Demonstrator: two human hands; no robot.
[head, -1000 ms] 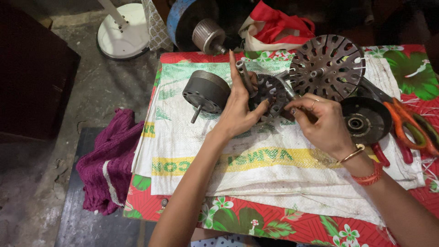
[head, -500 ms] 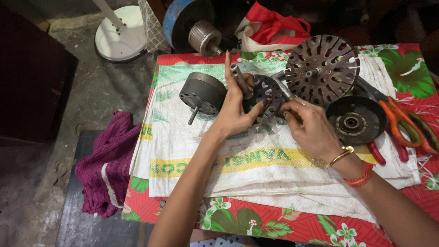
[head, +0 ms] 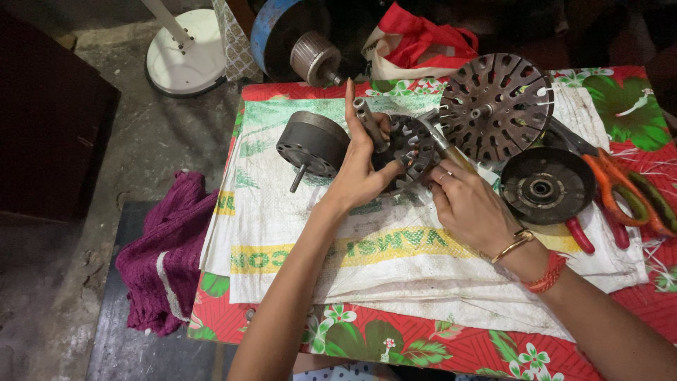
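1. Since the earlier frame, both hands barely shift.
2. Rotor (head: 314, 144) lies loose at nine o'clock.
3. Left hand (head: 360, 173) clasps the stator (head: 409, 148).
4. Right hand (head: 469, 208) grips a tool (head: 441, 144); slotted cover (head: 493, 106) already off.

Your left hand (head: 360, 173): bare, no ring or band, forearm unsleeved. Your right hand (head: 471, 208): thin ring on one finger, gold bangle (head: 513, 245) at wrist, red thread band (head: 549, 274) just behind it, forearm unsleeved.
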